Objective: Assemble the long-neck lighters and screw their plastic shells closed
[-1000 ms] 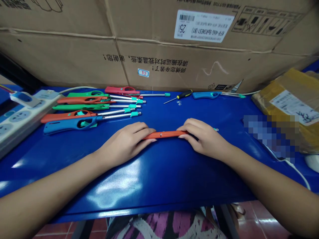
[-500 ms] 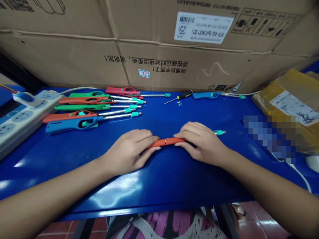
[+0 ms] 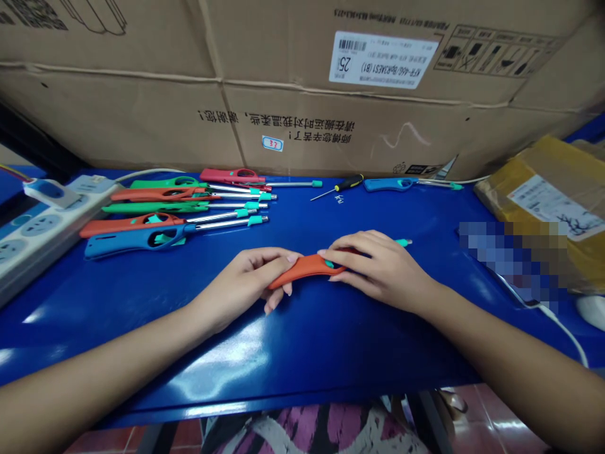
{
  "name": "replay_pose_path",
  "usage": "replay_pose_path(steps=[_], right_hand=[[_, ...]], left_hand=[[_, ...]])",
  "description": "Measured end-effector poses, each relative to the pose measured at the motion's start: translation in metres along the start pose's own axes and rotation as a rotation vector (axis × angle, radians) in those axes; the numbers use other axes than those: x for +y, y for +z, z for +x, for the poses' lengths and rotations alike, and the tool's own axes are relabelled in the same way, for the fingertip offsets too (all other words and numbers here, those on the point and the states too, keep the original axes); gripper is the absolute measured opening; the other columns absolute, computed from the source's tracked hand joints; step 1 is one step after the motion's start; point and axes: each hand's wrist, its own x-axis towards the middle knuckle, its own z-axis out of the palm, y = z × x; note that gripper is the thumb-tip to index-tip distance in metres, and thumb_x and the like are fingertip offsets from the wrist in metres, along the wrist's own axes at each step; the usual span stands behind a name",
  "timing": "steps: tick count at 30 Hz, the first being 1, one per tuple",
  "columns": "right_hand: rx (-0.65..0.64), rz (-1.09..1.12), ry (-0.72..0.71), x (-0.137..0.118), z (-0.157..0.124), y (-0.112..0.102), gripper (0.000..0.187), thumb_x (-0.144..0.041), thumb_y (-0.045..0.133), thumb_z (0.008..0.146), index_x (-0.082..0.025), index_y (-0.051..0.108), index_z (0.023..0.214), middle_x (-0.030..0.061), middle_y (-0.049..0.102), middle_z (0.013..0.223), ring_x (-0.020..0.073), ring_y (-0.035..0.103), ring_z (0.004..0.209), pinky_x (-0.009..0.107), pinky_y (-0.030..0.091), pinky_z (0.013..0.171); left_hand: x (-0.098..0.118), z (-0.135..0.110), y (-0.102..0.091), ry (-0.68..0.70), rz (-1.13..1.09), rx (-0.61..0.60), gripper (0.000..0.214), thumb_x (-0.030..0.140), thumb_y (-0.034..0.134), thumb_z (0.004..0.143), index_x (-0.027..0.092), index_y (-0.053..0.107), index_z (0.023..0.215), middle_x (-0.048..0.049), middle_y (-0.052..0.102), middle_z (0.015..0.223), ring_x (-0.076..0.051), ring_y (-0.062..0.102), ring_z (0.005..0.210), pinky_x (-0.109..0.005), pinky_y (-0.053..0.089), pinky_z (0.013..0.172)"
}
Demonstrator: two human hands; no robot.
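Note:
An orange long-nosed lighter lies between my two hands above the blue table, its broad side turned up. My left hand is closed on the butt end of its handle, thumb on top and fingers beneath. Around the trigger end my right hand is closed, with fingertips by the green trigger. The lighter's green tip shows beyond the right knuckles; most of its metal tube is hidden behind that hand.
Several red, orange, green and blue lighters lie at left beside a white power strip. A screwdriver, small screws and a blue lighter lie along a large cardboard box. At right are a blurred-out phone and taped parcel.
The orange lighter has turned from its narrow edge to its broad side, so the green trigger now shows. My left hand has shifted its hold, its fingers now under the handle.

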Motion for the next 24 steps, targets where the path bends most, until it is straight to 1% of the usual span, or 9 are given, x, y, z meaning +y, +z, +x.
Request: replay_pose_path(steps=[2, 4, 6, 7, 9, 14, 17, 19, 24], right_hand=[[0.011, -0.026, 0.003, 0.000, -0.001, 0.002, 0.029, -0.035, 0.052, 0.103, -0.021, 0.066, 0.123, 0.0103, 0.073, 0.116, 0.0227, 0.067, 0.099, 0.037, 0.050, 0.079], [0.048, -0.031, 0.023, 0.000, -0.001, 0.003, 0.027, -0.034, 0.052, 0.103, -0.021, 0.069, 0.120, 0.0095, 0.074, 0.114, 0.0220, 0.070, 0.097, 0.036, 0.052, 0.078], [0.074, -0.003, 0.034, -0.001, -0.002, 0.003, 0.026, -0.030, 0.052, 0.103, -0.021, 0.070, 0.119, 0.0084, 0.076, 0.113, 0.0209, 0.071, 0.099, 0.034, 0.054, 0.079], [0.076, 0.016, 0.036, -0.002, -0.002, 0.003, 0.025, -0.029, 0.052, 0.102, -0.020, 0.070, 0.118, 0.0080, 0.076, 0.113, 0.0204, 0.072, 0.099, 0.033, 0.055, 0.081], [0.074, 0.050, 0.038, -0.004, -0.002, 0.004, 0.024, -0.027, 0.052, 0.102, -0.020, 0.069, 0.118, 0.0077, 0.076, 0.113, 0.0197, 0.072, 0.100, 0.032, 0.057, 0.083], [0.123, 0.163, 0.049, -0.011, -0.003, 0.010, 0.018, -0.022, 0.056, 0.099, -0.017, 0.068, 0.111, 0.0080, 0.075, 0.104, 0.0187, 0.071, 0.094, 0.033, 0.059, 0.084], [0.171, 0.161, 0.046, -0.014, -0.004, 0.012, 0.013, -0.021, 0.059, 0.098, -0.017, 0.069, 0.105, 0.0070, 0.076, 0.099, 0.0185, 0.071, 0.091, 0.036, 0.058, 0.092], [0.177, 0.154, 0.064, -0.013, -0.004, 0.012, 0.013, -0.022, 0.060, 0.098, -0.019, 0.069, 0.107, 0.0061, 0.077, 0.102, 0.0180, 0.072, 0.093, 0.035, 0.057, 0.096], [0.124, 0.207, 0.091, -0.004, -0.003, 0.009, 0.027, -0.031, 0.064, 0.097, -0.018, 0.066, 0.120, 0.0086, 0.074, 0.110, 0.0183, 0.071, 0.098, 0.031, 0.058, 0.086]], left_hand=[[-0.002, -0.001, -0.001, 0.091, 0.086, 0.027, 0.042, 0.047, 0.049, 0.101, 0.013, 0.070, 0.116, -0.0024, 0.070, 0.068, -0.011, 0.060, 0.046, -0.024, 0.053, 0.047], [-0.004, -0.001, -0.004, 0.316, 0.319, 0.089, 0.040, 0.047, 0.059, 0.097, 0.016, 0.070, 0.120, -0.0067, 0.076, 0.088, -0.017, 0.072, 0.070, -0.029, 0.061, 0.067], [-0.007, -0.001, -0.008, 0.575, 0.583, 0.114, 0.036, 0.040, 0.069, 0.093, 0.020, 0.070, 0.122, -0.0082, 0.076, 0.109, -0.020, 0.072, 0.094, -0.033, 0.061, 0.086], [-0.008, 0.000, -0.010, 0.672, 0.691, 0.102, 0.034, 0.036, 0.070, 0.092, 0.020, 0.070, 0.122, -0.0082, 0.075, 0.114, -0.021, 0.071, 0.101, -0.035, 0.059, 0.092], [-0.011, 0.000, -0.013, 0.785, 0.816, 0.070, 0.030, 0.029, 0.066, 0.096, 0.019, 0.069, 0.124, -0.0081, 0.076, 0.110, -0.020, 0.069, 0.099, -0.035, 0.058, 0.091], [-0.014, -0.004, -0.010, 0.880, 0.839, 0.069, 0.032, 0.018, 0.065, 0.095, 0.012, 0.066, 0.126, -0.0110, 0.075, 0.104, -0.020, 0.068, 0.090, -0.034, 0.059, 0.082], [-0.012, -0.008, -0.007, 0.892, 0.818, 0.086, 0.032, 0.014, 0.066, 0.092, 0.009, 0.067, 0.124, -0.0115, 0.075, 0.099, -0.019, 0.068, 0.085, -0.033, 0.058, 0.077], [-0.010, -0.008, -0.006, 0.883, 0.791, 0.112, 0.029, 0.014, 0.067, 0.092, 0.009, 0.069, 0.121, -0.0107, 0.076, 0.097, -0.019, 0.068, 0.083, -0.033, 0.058, 0.076], [-0.008, -0.004, -0.008, 0.826, 0.729, 0.119, 0.025, 0.017, 0.067, 0.092, 0.012, 0.072, 0.116, -0.0087, 0.078, 0.096, -0.018, 0.070, 0.082, -0.033, 0.058, 0.078]])
